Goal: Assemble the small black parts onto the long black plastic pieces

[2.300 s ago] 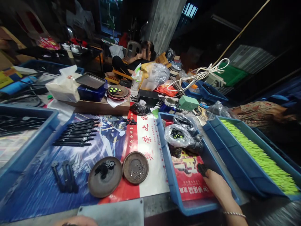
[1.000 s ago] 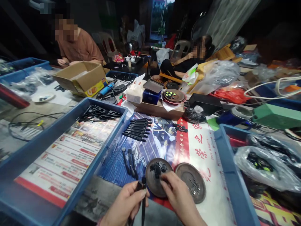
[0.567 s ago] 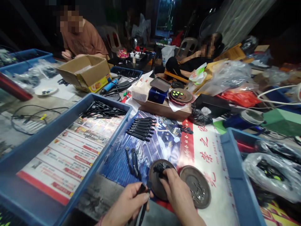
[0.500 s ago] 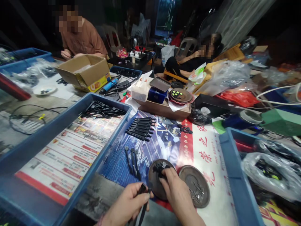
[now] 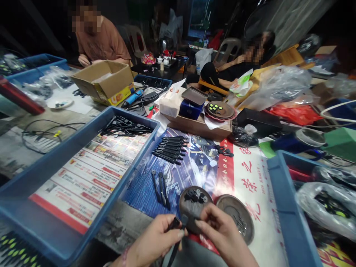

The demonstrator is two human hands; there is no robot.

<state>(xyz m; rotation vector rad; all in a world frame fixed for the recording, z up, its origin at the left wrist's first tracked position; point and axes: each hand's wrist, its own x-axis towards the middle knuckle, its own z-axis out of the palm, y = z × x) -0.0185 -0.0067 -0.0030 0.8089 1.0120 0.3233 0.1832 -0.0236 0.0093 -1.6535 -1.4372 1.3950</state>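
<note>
My left hand (image 5: 155,237) is closed on slim black plastic handles (image 5: 174,253), which point down toward me. Thumb and forefinger of my right hand (image 5: 222,231) are pinched together close to the handles' upper end; whatever they grip is too small to make out. Just beyond the hands, a round brown dish (image 5: 185,206) carries small black parts (image 5: 196,195). A second brown dish (image 5: 249,222), with small shiny metal pieces, lies to its right. Three black handles (image 5: 161,191) rest on the blue poster left of the dishes, and a row of several similar ones (image 5: 170,150) lies farther back.
A large blue tray (image 5: 111,207) with black handles at its far end stands left. Another blue bin (image 5: 292,207) holding bagged parts is at right. A cardboard box (image 5: 105,79), a wooden box (image 5: 200,128) and plastic bags line the back. Two people sit beyond.
My right hand has drawn back from the left dish's black parts to the handles in my left hand, its fingers pinched. The view has shifted slightly.
</note>
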